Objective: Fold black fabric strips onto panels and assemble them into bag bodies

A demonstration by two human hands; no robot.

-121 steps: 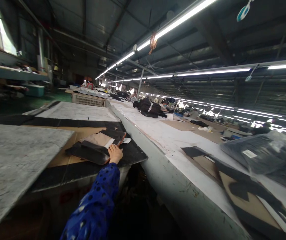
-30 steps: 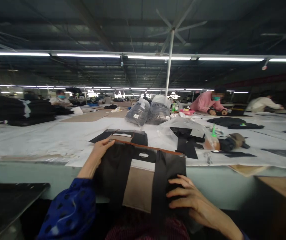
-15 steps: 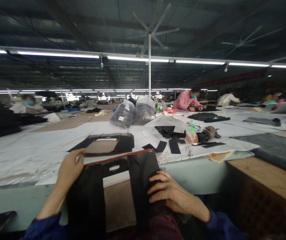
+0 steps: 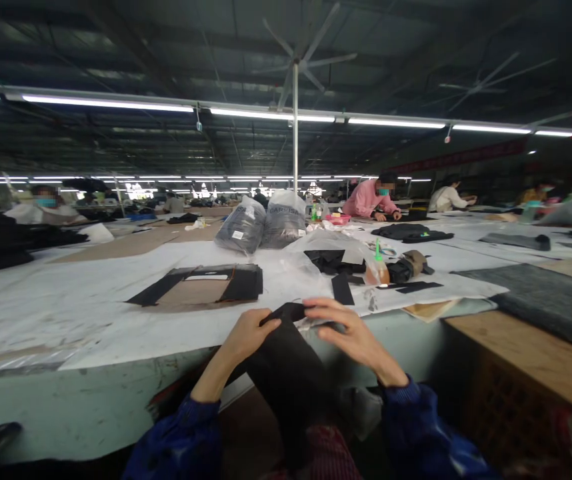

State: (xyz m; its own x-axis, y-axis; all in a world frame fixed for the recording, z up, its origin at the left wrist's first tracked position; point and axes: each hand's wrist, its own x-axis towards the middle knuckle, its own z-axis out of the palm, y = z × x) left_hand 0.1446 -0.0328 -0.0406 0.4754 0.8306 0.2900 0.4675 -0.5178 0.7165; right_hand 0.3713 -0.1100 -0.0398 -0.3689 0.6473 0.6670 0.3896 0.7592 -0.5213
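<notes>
A black fabric panel [image 4: 291, 373] hangs over the table's front edge and across my lap, turned so that a black face shows. Part of its brown middle section is visible lower left, in shadow. My left hand [image 4: 243, 340] pinches the panel's upper edge between thumb and fingers. My right hand [image 4: 349, 333] hovers at the panel's upper right corner, fingers spread; whether the fingertips touch the cloth is unclear. Just beyond my right hand lies a black strip [image 4: 342, 290]. A similar black-and-brown panel [image 4: 199, 291] lies flat on the table, left of centre.
Filled plastic bags [image 4: 286, 220] stand farther back. A glue bottle [image 4: 377, 270] with a green nozzle stands near a brown-and-black roll [image 4: 411, 265]. Dark grey cloth [image 4: 536, 300] lies at right, by a wooden board [image 4: 526, 357]. A person in pink [image 4: 366, 200] works across the table.
The panel has been turned, and its brown face with the white strip no longer faces me. My left hand has moved right, and my right hand has risen to the panel's top corner.
</notes>
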